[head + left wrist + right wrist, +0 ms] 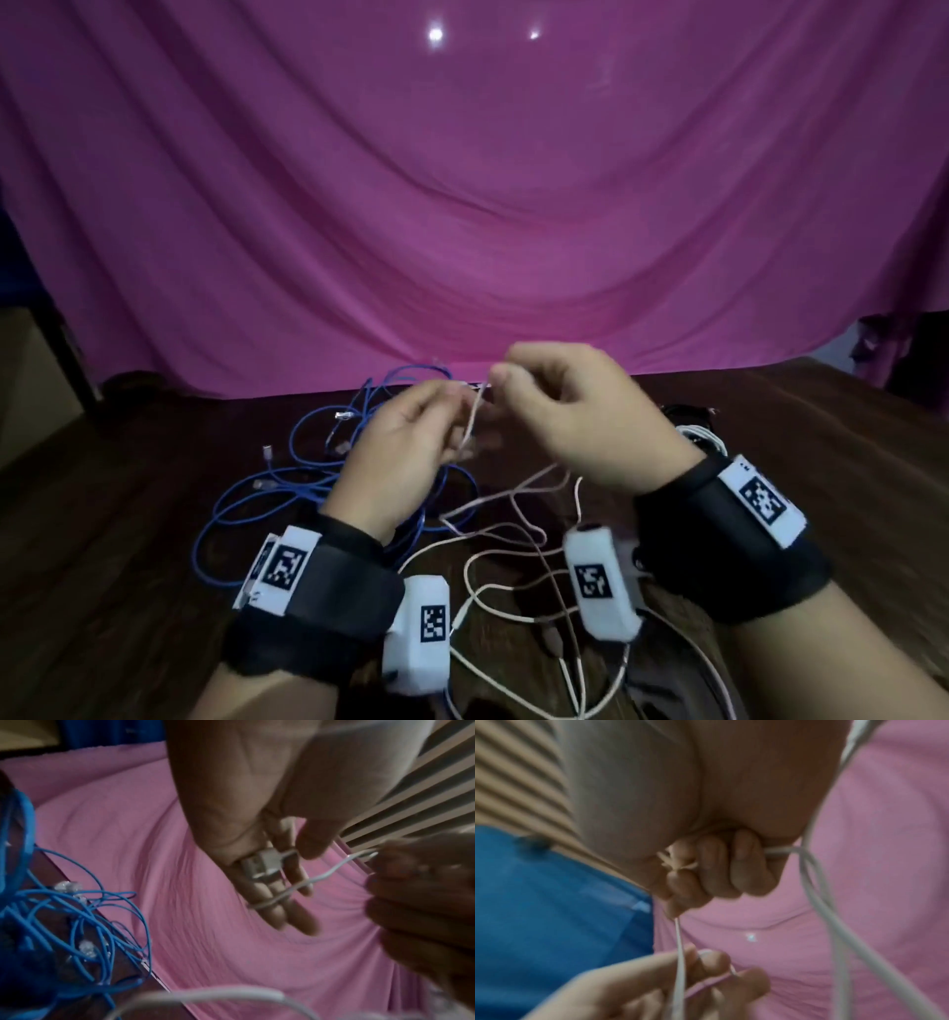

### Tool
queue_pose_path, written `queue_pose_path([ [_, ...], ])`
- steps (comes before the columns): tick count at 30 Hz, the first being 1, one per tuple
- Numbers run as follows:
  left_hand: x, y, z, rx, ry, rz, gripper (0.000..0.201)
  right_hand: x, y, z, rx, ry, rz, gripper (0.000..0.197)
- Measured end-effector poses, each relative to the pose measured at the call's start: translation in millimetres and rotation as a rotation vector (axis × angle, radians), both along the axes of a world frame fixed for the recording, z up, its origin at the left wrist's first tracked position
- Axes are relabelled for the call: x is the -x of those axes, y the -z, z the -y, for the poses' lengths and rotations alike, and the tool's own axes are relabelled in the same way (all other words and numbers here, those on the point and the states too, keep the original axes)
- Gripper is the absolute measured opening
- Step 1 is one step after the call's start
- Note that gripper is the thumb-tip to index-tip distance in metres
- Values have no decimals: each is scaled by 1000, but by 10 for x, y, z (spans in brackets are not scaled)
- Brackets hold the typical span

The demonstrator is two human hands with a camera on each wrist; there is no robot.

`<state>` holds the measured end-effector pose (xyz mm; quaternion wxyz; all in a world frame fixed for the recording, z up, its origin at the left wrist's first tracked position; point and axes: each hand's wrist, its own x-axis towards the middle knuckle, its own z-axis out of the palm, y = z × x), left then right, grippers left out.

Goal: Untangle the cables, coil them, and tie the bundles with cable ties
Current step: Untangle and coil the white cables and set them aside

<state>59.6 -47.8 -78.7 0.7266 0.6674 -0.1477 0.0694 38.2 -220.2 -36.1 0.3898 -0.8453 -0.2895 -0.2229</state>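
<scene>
Both hands are raised over the dark wooden table (128, 514) with a thin white cable (475, 416) stretched between them. My left hand (411, 437) has its fingers held out; its thumb pins the cable's USB plug (259, 865) against them, and a turn of the cable (270, 902) wraps round those fingers. My right hand (565, 406) is a fist whose fingers (718, 866) grip the same cable just right of the left hand. The rest of the white cable (513, 560) lies in loose loops on the table below. A tangle of blue cables (303, 473) lies to the left.
A pink cloth (462, 205) hangs behind the table and covers its far edge. A bundle of white and black cable (703, 437) lies behind my right wrist. White camera boxes (418, 632) hang under both wrists, above the loose loops.
</scene>
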Motion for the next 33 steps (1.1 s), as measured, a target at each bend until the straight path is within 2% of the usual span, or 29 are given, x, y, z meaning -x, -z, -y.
queue_pose_path([
  [2, 23, 9, -25, -48, 141, -35, 34, -126, 63, 28, -188, 61, -3, 33],
  [5, 28, 49, -71, 52, 340, -135, 36, -263, 267, 39, -373, 55, -113, 27],
  [9, 38, 192, -47, 194, 498, -245, 40, -310, 516, -7, -669, -200, -568, 29],
  [11, 13, 240, -31, 253, 502, -253, 41, -310, 558, -29, -714, -269, -662, 30],
  [14, -41, 291, -23, 308, 427, -247, 28, -356, 570, -27, -725, -286, -696, 30],
  [17, -60, 322, -8, 276, 321, -254, 14, -361, 556, -13, -710, -268, -698, 33],
  [20, -58, 331, -12, 99, 182, -220, 16, -318, 513, -10, -710, -282, -725, 34],
  [24, -63, 321, -51, -131, -8, -92, 12, -249, 473, -64, -692, -336, -712, 31],
  [29, -125, 358, -97, -284, -197, 29, 16, -210, 504, -170, -619, -360, -651, 27],
  [33, -159, 391, -109, -356, -240, 62, 17, -238, 560, -225, -634, -314, -597, 25],
])
